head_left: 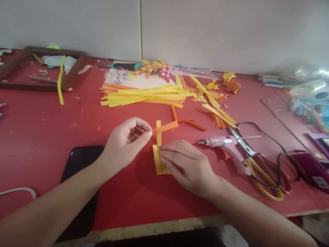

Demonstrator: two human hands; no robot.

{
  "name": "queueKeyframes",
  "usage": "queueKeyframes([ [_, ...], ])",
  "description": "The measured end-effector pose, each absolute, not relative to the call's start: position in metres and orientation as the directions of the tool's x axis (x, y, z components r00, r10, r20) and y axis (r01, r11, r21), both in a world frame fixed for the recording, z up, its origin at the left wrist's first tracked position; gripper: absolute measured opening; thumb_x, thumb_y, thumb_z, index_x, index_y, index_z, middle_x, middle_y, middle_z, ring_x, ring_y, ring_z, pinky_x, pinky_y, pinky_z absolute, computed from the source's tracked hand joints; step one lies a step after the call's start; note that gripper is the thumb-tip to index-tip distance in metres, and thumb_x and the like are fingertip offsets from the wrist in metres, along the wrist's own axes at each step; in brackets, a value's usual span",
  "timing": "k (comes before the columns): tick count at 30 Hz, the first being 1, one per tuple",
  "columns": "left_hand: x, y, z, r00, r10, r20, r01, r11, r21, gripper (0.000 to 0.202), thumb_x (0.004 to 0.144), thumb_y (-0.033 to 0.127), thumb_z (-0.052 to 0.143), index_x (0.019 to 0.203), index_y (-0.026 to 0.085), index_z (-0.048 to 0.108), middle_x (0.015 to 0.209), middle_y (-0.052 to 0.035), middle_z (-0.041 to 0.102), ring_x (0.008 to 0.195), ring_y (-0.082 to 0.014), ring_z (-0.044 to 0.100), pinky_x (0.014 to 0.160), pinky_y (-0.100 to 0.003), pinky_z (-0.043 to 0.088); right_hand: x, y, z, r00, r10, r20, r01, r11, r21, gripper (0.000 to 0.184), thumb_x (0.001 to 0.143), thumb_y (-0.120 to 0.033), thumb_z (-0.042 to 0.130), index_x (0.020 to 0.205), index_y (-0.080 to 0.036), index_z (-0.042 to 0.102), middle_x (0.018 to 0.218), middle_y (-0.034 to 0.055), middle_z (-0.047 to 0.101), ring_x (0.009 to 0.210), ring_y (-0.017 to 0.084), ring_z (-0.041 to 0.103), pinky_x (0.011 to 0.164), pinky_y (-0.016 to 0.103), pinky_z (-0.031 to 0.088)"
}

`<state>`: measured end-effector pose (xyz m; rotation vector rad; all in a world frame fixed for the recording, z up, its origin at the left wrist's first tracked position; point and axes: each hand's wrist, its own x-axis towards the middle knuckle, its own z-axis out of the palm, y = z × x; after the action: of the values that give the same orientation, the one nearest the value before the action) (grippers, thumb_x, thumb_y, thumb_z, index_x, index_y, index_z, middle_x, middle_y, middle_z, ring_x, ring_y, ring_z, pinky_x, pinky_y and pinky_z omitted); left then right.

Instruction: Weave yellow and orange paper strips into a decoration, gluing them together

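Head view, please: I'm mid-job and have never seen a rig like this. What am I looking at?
There is no machine here: a person works with two bare hands. The single picture comes from a camera worn on the head, looking forward and down. The left hand pinches an orange strip. The right hand rests its fingers on some yellow strips on the red table. Beyond lies a pile of yellow and orange strips. To the right are a pink glue gun and scissors; a dark, phone-like slab lies partly under the left forearm.
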<state>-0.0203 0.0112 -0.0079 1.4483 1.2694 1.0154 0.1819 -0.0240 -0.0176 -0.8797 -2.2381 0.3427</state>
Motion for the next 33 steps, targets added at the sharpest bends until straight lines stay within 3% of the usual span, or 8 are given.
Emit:
queueKeyframes([
  [3, -0.022, 0.01, -0.009, 0.179, 0.984, -0.002, 0.26, -0.045, 0.965, 0.008, 0.085, 0.028, 0.065, 0.083, 0.021, 0.06, 0.081, 0.0003, 0.063, 0.072, -0.013, 0.06, 0.065, -0.025, 0.05, 0.185, -0.024, -0.012, -0.298, 0.748, 0.593, 0.586, 0.634, -0.505, 0.017, 0.088, -0.013, 0.062, 0.103, -0.021, 0.065, 0.099, 0.0077, 0.067, 0.093, 0.021, 0.066, 0.081, 0.037, 0.058],
  [5, -0.023, 0.008, -0.01, 0.235, 0.972, 0.003, 0.255, -0.064, 0.965, 0.009, 0.085, 0.028, 0.065, 0.083, 0.021, 0.06, 0.081, 0.0003, 0.063, 0.072, -0.0131, 0.06, 0.065, -0.025, 0.05, 0.187, -0.022, -0.012, -0.173, 0.8, 0.575, 0.629, 0.539, -0.561, 0.018, 0.088, -0.018, 0.063, 0.106, -0.022, 0.063, 0.108, 0.0101, 0.062, 0.096, 0.023, 0.064, 0.075, 0.037, 0.058],
  [8, -0.025, 0.006, -0.007, 0.328, 0.945, 0.017, 0.238, -0.1, 0.966, 0.008, 0.086, 0.027, 0.065, 0.083, 0.022, 0.06, 0.081, 0.0, 0.063, 0.072, -0.0132, 0.061, 0.066, -0.026, 0.051, 0.188, -0.021, -0.014, -0.103, 0.916, 0.388, 0.557, 0.376, -0.741, 0.029, 0.09, -0.027, 0.062, 0.118, -0.022, 0.056, 0.118, 0.0114, 0.061, 0.096, 0.021, 0.064, 0.068, 0.033, 0.058],
  [12, -0.024, 0.006, -0.005, 0.365, 0.931, -0.022, 0.311, -0.1, 0.945, 0.007, 0.086, 0.028, 0.064, 0.084, 0.022, 0.061, 0.082, -0.0007, 0.066, 0.072, -0.0141, 0.062, 0.066, -0.026, 0.051, 0.187, -0.022, -0.018, -0.117, 0.976, 0.181, 0.412, 0.214, -0.886, 0.018, 0.09, -0.028, 0.062, 0.107, -0.022, 0.06, 0.092, 0.0039, 0.07, 0.083, 0.015, 0.069, 0.067, 0.026, 0.058],
  [16, -0.024, 0.006, -0.008, 0.326, 0.942, -0.083, 0.452, -0.078, 0.888, 0.009, 0.084, 0.03, 0.063, 0.085, 0.022, 0.061, 0.077, -0.0002, 0.065, 0.064, -0.0144, 0.059, 0.058, -0.026, 0.048, 0.187, -0.02, -0.02, -0.115, 0.98, 0.163, 0.516, 0.199, -0.833, 0.009, 0.087, -0.022, 0.063, 0.096, -0.021, 0.065, 0.085, 0.0029, 0.072, 0.076, 0.015, 0.07, 0.064, 0.025, 0.057],
  [20, -0.025, 0.003, -0.01, 0.33, 0.943, -0.045, 0.57, -0.161, 0.805, 0.005, 0.084, 0.027, 0.059, 0.086, 0.023, 0.061, 0.075, 0.0004, 0.065, 0.062, -0.0146, 0.058, 0.057, -0.027, 0.046, 0.187, -0.016, -0.02, -0.175, 0.976, 0.128, 0.613, 0.21, -0.762, 0.007, 0.086, -0.019, 0.062, 0.088, -0.02, 0.069, 0.082, 0.0034, 0.074, 0.071, 0.015, 0.069, 0.06, 0.025, 0.054],
  [28, -0.025, 0.003, -0.009, 0.364, 0.931, 0.033, 0.666, -0.285, 0.689, 0.017, 0.078, 0.014, 0.048, 0.091, 0.022, 0.057, 0.092, -0.0044, 0.067, 0.078, -0.0206, 0.062, 0.068, -0.034, 0.048, 0.187, -0.017, -0.015, -0.203, 0.979, 0.007, 0.514, 0.113, -0.85, 0.009, 0.086, -0.021, 0.062, 0.087, -0.021, 0.071, 0.081, 0.0018, 0.075, 0.071, 0.015, 0.07, 0.065, 0.026, 0.056],
  [33, -0.025, 0.0, -0.007, 0.472, 0.878, 0.075, 0.681, -0.418, 0.602, 0.015, 0.083, 0.023, 0.051, 0.096, 0.02, 0.057, 0.093, -0.0069, 0.063, 0.085, -0.0252, 0.057, 0.075, -0.04, 0.047, 0.189, -0.017, -0.014, -0.156, 0.988, -0.017, 0.448, 0.055, -0.892, 0.008, 0.087, -0.024, 0.062, 0.086, -0.02, 0.068, 0.077, 0.0016, 0.072, 0.065, 0.013, 0.066, 0.056, 0.023, 0.053],
])
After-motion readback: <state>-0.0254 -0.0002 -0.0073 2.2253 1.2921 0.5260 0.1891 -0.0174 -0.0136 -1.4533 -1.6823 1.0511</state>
